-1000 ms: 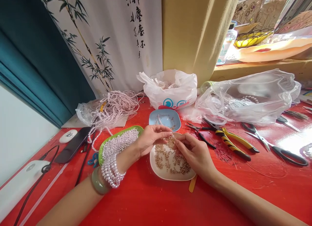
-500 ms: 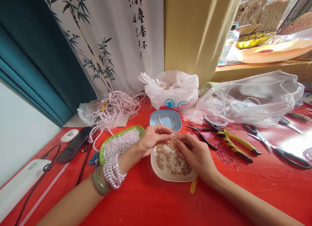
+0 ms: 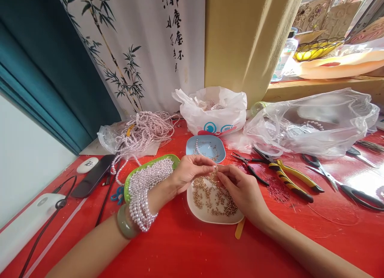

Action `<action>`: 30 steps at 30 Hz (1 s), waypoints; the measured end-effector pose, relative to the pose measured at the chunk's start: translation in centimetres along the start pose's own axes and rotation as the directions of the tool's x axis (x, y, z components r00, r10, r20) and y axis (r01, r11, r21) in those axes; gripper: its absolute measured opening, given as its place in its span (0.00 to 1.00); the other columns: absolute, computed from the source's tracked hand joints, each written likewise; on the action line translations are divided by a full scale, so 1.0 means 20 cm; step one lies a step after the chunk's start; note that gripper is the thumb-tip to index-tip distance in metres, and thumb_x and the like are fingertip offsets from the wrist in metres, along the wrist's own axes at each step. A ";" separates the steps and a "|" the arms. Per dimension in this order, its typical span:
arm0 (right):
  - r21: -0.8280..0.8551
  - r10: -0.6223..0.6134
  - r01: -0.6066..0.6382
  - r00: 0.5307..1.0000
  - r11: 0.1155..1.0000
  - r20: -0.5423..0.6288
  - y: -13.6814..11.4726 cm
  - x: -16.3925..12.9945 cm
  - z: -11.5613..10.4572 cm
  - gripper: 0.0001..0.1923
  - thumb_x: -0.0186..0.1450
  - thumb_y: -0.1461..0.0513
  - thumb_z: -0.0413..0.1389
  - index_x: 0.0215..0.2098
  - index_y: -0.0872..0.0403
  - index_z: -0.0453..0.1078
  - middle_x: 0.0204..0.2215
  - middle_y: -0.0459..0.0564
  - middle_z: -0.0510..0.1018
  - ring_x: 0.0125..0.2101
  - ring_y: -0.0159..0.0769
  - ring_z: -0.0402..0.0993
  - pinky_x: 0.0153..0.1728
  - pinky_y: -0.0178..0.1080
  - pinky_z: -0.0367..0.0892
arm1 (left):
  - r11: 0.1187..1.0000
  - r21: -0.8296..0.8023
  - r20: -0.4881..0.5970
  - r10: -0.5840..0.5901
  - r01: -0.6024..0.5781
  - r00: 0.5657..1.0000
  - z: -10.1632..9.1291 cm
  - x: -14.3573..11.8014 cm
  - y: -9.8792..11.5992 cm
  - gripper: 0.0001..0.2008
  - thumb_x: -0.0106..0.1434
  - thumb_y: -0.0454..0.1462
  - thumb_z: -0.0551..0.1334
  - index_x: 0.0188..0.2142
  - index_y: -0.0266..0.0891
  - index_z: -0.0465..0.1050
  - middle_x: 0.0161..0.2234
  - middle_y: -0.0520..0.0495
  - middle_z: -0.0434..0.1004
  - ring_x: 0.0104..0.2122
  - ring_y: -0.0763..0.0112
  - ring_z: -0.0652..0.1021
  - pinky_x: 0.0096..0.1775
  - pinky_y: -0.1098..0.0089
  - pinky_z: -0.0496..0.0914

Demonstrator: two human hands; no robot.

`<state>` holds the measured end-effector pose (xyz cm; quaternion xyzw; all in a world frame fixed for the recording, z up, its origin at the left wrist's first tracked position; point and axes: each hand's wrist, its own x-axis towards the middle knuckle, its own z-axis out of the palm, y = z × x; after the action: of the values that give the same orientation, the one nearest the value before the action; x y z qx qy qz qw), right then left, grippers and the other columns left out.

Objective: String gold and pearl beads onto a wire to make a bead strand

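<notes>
Bright daylight from upper right; glare on red tabletop (image 3: 192, 246).

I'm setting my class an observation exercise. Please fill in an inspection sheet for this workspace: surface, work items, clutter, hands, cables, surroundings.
Surface: red tabletop, specks scattered.
Work items: gold beads in a white tray; pearly beads in a green tray; blue dish behind the white tray.
Clutter: heaped bead strands, yellow-and-black pliers, scissors, white bag, clear bag.
Hands: left hand pinches a tiny pale item, too small to identify; right hand has its fingertips close by, grip unclear.
Cables: black cable by a white device, far left.
Surroundings: teal curtain, bamboo-print cloth, yellow curtain.
</notes>
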<state>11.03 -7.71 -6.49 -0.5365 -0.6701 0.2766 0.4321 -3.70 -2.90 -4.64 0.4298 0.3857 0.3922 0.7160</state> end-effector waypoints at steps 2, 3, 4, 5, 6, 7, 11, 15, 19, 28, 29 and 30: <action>-0.009 -0.002 0.002 1.000 1.000 0.002 0.00 0.00 0.00 0.08 0.60 0.60 0.48 0.31 0.53 0.67 0.19 0.44 0.72 0.20 0.30 0.67 0.21 0.31 0.62 | 1.000 0.003 -0.013 0.006 -0.006 1.000 0.00 0.00 0.00 0.08 0.38 0.31 0.69 0.22 0.32 0.74 0.21 0.50 0.74 0.23 0.80 0.72 0.30 0.75 0.67; -0.004 0.000 0.000 1.000 1.000 0.001 0.00 0.00 0.00 0.08 0.60 0.60 0.48 0.31 0.53 0.67 0.19 0.44 0.72 0.20 0.30 0.67 0.21 0.32 0.62 | 1.000 0.005 -0.016 0.010 -0.010 1.000 0.00 0.00 0.00 0.09 0.38 0.31 0.69 0.22 0.32 0.74 0.21 0.50 0.74 0.23 0.80 0.72 0.30 0.75 0.67; 0.006 0.004 -0.004 1.000 1.000 0.001 0.00 0.00 0.00 0.08 0.60 0.60 0.48 0.31 0.53 0.67 0.19 0.44 0.72 0.20 0.30 0.68 0.21 0.32 0.62 | 1.000 0.006 -0.018 0.015 -0.015 1.000 0.01 0.00 0.00 0.09 0.37 0.31 0.69 0.22 0.32 0.74 0.21 0.50 0.74 0.23 0.80 0.72 0.30 0.75 0.67; 0.021 0.008 -0.008 1.000 1.000 0.000 0.00 0.00 0.00 0.08 0.60 0.60 0.48 0.31 0.53 0.67 0.20 0.44 0.72 0.20 0.30 0.68 0.21 0.32 0.63 | 1.000 0.007 -0.019 0.022 -0.022 1.000 0.01 0.00 0.00 0.09 0.37 0.32 0.69 0.22 0.32 0.74 0.21 0.50 0.74 0.23 0.80 0.72 0.30 0.75 0.67; 0.037 0.011 -0.011 1.000 0.999 -0.002 0.01 -0.01 0.00 0.07 0.60 0.60 0.48 0.31 0.53 0.67 0.20 0.44 0.72 0.21 0.31 0.68 0.22 0.32 0.63 | 1.000 0.010 -0.019 0.029 -0.029 0.999 0.01 0.00 0.00 0.09 0.37 0.32 0.69 0.22 0.32 0.74 0.21 0.50 0.74 0.23 0.80 0.72 0.30 0.75 0.67; 0.053 0.015 -0.015 1.000 0.999 -0.004 0.01 -0.01 0.00 0.07 0.60 0.60 0.48 0.31 0.53 0.67 0.20 0.44 0.72 0.21 0.31 0.68 0.22 0.32 0.63 | 0.999 0.016 -0.021 0.039 -0.039 0.999 0.01 0.00 0.00 0.09 0.37 0.32 0.69 0.22 0.32 0.74 0.21 0.50 0.74 0.23 0.79 0.71 0.31 0.74 0.67; 0.102 0.035 -0.034 0.999 0.994 -0.009 0.02 -0.01 0.01 0.07 0.60 0.60 0.49 0.32 0.53 0.67 0.21 0.45 0.72 0.21 0.31 0.69 0.22 0.32 0.64 | 0.994 0.074 -0.016 0.077 -0.076 0.997 0.02 0.00 -0.02 0.09 0.39 0.32 0.68 0.23 0.32 0.74 0.21 0.50 0.74 0.23 0.79 0.71 0.31 0.74 0.66; 0.129 0.046 -0.042 0.999 0.991 -0.027 0.02 0.00 0.01 0.07 0.60 0.59 0.50 0.31 0.53 0.66 0.21 0.46 0.73 0.21 0.31 0.69 0.23 0.32 0.65 | 0.971 0.210 0.016 0.115 -0.116 0.993 0.01 0.00 0.00 0.09 0.42 0.31 0.66 0.27 0.33 0.73 0.25 0.49 0.75 0.26 0.76 0.73 0.34 0.72 0.67; 0.194 0.068 -0.059 0.997 0.979 -0.041 0.03 -0.01 0.02 0.07 0.60 0.58 0.50 0.31 0.53 0.65 0.21 0.46 0.73 0.21 0.30 0.70 0.23 0.32 0.66 | 0.868 0.468 0.057 0.155 -0.164 0.986 -0.04 -0.01 0.07 0.12 0.45 0.30 0.64 0.33 0.34 0.72 0.29 0.46 0.76 0.31 0.70 0.74 0.37 0.68 0.67; 0.263 0.075 -0.059 0.996 0.963 -0.048 0.04 0.00 0.02 0.09 0.60 0.58 0.50 0.38 0.53 0.62 0.23 0.46 0.74 0.22 0.31 0.71 0.26 0.34 0.67 | 0.329 0.900 0.242 0.166 -0.285 0.956 -0.08 -0.04 0.09 0.10 0.50 0.29 0.56 0.27 0.39 0.75 0.28 0.48 0.77 0.29 0.68 0.74 0.32 0.71 0.65; 0.257 0.069 -0.055 0.996 0.965 -0.047 0.04 0.00 0.02 0.09 0.60 0.58 0.50 0.38 0.53 0.62 0.23 0.46 0.74 0.22 0.31 0.70 0.26 0.34 0.67 | 0.289 0.904 0.276 0.165 -0.314 0.947 -0.08 -0.04 0.08 0.11 0.50 0.28 0.56 0.28 0.39 0.75 0.28 0.48 0.77 0.29 0.68 0.74 0.32 0.71 0.65; 0.252 0.065 -0.052 0.997 0.966 -0.045 0.04 0.00 0.02 0.09 0.60 0.58 0.50 0.37 0.53 0.63 0.22 0.46 0.74 0.22 0.31 0.70 0.25 0.34 0.67 | 0.249 0.905 0.313 0.160 -0.345 0.936 -0.08 -0.03 0.07 0.11 0.50 0.28 0.55 0.28 0.39 0.75 0.29 0.47 0.77 0.29 0.68 0.74 0.32 0.71 0.64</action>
<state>11.08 -7.50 -7.39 -0.5042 -0.6019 0.3573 0.5059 -5.70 -2.52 -3.77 0.8540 0.4102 0.1618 0.2761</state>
